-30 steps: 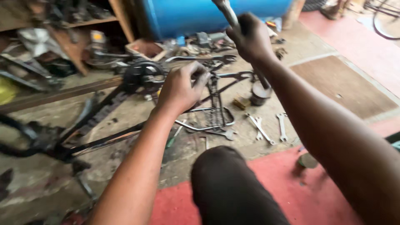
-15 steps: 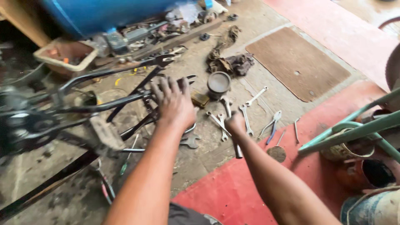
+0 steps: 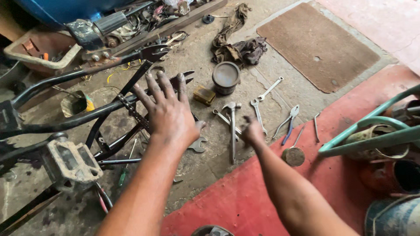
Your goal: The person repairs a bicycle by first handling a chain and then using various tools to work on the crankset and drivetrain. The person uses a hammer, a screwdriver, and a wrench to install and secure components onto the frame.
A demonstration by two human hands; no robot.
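1. Hard to make out: right hand (image 3: 253,132), blurred, hovering over the concrete just right of the hammer (image 3: 232,131); fingers seemingly loose and curled, closed on nothing visible, though the blur leaves the grip uncertain.
2. Cut off: bike frame (image 3: 74,118), running out of the left edge; lower tubes lost in shadow far left of the hammer.
3. Partly hidden: a flat spanner (image 3: 197,144) under the left hand (image 3: 168,116), only its open jaw end showing, left of the hammer.
4. Left hand spread wide, palm down, fingers splayed over the frame's rear fork; contact with the tubes not clear.
5. Hammer lying flat on the concrete, long axis near vertical in view, head at the far end, handle running back toward the red floor edge.
6. Wrenches (image 3: 258,113) just right of the hammer, angled up to the right; pliers (image 3: 288,124) farther right, blue handles nearer.
7. Round tin (image 3: 225,77) beyond the hammer's head; rag (image 3: 238,46) farther beyond.
8. Pedal (image 3: 70,164) far left of the hammer, nearer the camera.
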